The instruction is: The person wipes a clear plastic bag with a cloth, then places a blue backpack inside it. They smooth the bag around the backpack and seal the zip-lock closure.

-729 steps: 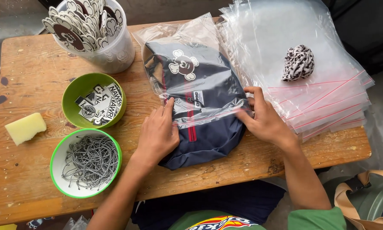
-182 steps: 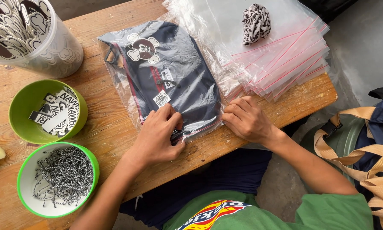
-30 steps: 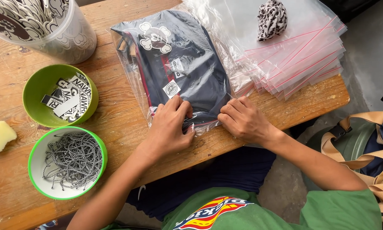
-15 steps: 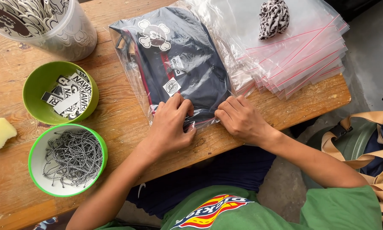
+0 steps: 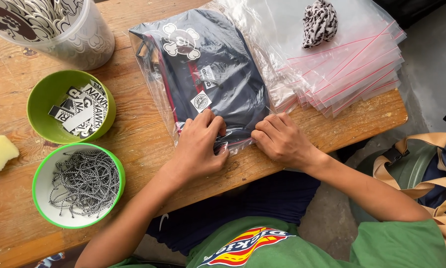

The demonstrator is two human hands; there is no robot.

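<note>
A clear plastic zip bag holding a folded navy garment (image 5: 203,79) lies on the worn wooden table (image 5: 138,119), its near end close to the table's front edge. The left hand (image 5: 198,146) and the right hand (image 5: 281,141) press down side by side on that near end, fingers bent and pinching the bag's sealing strip. A stack of empty clear bags with red strips (image 5: 342,64) sits at the table's right edge, touching the packed bag.
</note>
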